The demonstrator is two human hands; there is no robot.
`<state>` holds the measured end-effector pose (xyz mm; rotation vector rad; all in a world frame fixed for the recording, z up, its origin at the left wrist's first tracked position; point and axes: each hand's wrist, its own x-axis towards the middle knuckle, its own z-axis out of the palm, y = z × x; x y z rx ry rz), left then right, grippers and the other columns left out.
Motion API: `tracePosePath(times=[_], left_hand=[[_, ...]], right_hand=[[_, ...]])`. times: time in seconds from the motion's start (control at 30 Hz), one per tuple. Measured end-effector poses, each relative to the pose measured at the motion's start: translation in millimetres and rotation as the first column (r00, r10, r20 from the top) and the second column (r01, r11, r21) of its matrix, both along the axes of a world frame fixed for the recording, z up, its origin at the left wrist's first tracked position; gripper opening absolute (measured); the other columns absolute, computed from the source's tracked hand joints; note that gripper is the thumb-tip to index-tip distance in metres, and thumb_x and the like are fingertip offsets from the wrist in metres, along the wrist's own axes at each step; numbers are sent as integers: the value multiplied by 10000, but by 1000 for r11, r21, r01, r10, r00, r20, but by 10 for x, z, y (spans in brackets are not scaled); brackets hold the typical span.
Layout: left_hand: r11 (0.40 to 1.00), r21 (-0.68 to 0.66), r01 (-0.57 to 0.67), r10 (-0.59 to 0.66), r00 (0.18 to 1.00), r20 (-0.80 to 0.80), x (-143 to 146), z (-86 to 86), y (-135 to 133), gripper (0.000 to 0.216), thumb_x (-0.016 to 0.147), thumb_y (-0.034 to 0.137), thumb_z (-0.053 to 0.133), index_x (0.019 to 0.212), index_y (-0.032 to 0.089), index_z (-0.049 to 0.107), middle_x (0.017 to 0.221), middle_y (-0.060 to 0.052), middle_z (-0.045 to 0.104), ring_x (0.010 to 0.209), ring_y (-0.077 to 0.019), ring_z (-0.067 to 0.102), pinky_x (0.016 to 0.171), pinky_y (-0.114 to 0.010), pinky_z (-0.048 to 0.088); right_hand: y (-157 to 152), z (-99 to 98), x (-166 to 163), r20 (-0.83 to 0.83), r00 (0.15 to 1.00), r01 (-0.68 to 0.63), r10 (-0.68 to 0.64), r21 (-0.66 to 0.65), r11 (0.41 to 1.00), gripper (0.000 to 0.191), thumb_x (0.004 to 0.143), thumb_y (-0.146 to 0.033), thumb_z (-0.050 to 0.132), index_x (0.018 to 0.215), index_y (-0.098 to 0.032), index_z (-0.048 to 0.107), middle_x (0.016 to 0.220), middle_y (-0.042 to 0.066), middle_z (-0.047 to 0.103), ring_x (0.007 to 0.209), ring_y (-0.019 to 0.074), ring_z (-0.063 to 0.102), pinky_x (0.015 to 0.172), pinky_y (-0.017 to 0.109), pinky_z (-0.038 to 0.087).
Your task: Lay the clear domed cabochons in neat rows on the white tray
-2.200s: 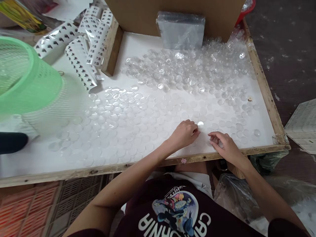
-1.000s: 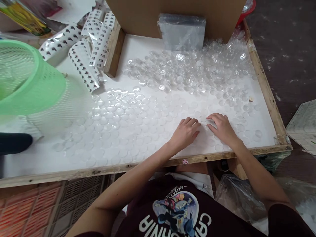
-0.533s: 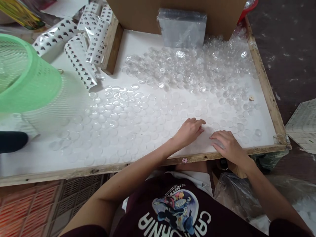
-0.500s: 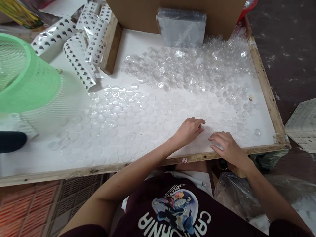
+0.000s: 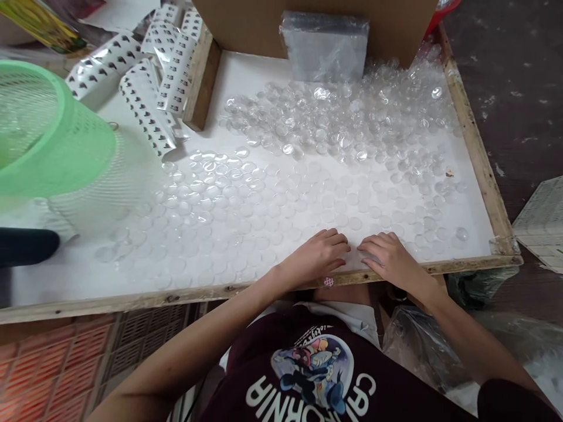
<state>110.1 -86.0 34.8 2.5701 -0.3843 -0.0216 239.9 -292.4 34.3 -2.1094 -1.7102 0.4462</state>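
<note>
My left hand (image 5: 323, 252) is at the table's front edge, its fingers curled down close to the white tabletop. Whatever lies between its fingertips is hidden or too small to make out. Just to the right, my right hand (image 5: 391, 258) has its thumb and fingers bent around what looks like a clear disc, faintly visible between them. Beyond both hands, clear domed discs (image 5: 213, 190) lie flat in close rows across the table's left and middle. Farther back spreads a loose heap of the same clear discs (image 5: 321, 135).
A wooden rim (image 5: 171, 298) borders the table. On the left stand a green mesh basket (image 5: 88, 155) and a dark rounded object (image 5: 29, 246). Printed sticker strips (image 5: 145, 111) lie behind a wooden block (image 5: 202, 88). A wrapped clear stack (image 5: 325, 50) leans on a cardboard panel (image 5: 246, 29).
My left hand has moved toward me and slightly left, down to the front edge. My right hand has shifted slightly left. The view has moved a little.
</note>
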Motion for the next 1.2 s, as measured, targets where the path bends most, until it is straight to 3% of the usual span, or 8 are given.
tracePosePath(times=[0.27, 0.43, 0.6, 0.73, 0.87, 1.07, 1.2], left_hand=[[996, 82, 17, -17, 1000, -8, -21, 32, 25, 139, 925, 120, 619, 1047, 152, 677, 1096, -96, 689, 1003, -227, 626, 901, -366, 502], [996, -61, -69, 68, 998, -13, 13, -28, 27, 129, 993, 166, 564, 1008, 155, 691, 997, -82, 711, 944, -211, 645, 877, -358, 514], [970, -137, -201, 200, 980, -17, 72, -44, 8, 179, 992, 152, 557, 1152, 136, 635, 986, -84, 717, 930, -219, 655, 831, -354, 533], [974, -62, -218, 220, 975, 21, 49, -63, 27, 245, 956, 145, 604, 1201, 142, 597, 1117, -112, 669, 1038, -252, 625, 874, -390, 534], [982, 35, -188, 187, 982, 38, 15, -85, 27, 201, 940, 134, 614, 1140, 153, 602, 1129, -109, 636, 1000, -243, 610, 858, -386, 529], [971, 167, -172, 165, 985, 54, 77, -37, -60, 152, 945, 148, 624, 1092, 140, 586, 1083, -103, 640, 995, -251, 591, 852, -376, 505], [966, 183, -180, 174, 983, 49, 133, -36, -97, 138, 951, 167, 630, 1077, 130, 589, 1033, -98, 644, 961, -249, 587, 831, -369, 499]], right_hand=[[42, 53, 6, -17, 999, 31, -30, 29, 999, 194, 1010, -198, 482, 1035, -197, 675, 1053, 92, 737, 971, 240, 648, 866, 398, 393], [64, 13, 50, -141, 974, 185, -178, 44, 982, 199, 1010, -188, 462, 1031, -203, 660, 956, 57, 760, 868, 216, 675, 860, 395, 404], [56, -54, 86, -102, 958, 278, -268, 96, 956, 212, 1012, -209, 471, 1168, -205, 615, 1065, 84, 741, 857, 223, 682, 843, 398, 432], [32, -53, 55, -8, 978, 210, -210, 131, 969, 208, 1011, -175, 473, 1153, -198, 622, 1118, 100, 700, 999, 245, 668, 837, 385, 432], [42, -79, 7, 32, 990, 132, -136, 112, 985, 171, 986, -175, 553, 1133, -190, 638, 1103, 101, 675, 1041, 255, 633, 868, 384, 436], [95, -157, 27, 157, 967, 182, -202, 130, 975, 159, 958, -140, 577, 1090, -180, 655, 1077, 105, 671, 986, 267, 608, 830, 391, 426], [96, -147, 26, 168, 959, 209, -230, 137, 968, 168, 959, -128, 558, 1092, -177, 650, 1074, 107, 667, 985, 268, 600, 834, 392, 423]])
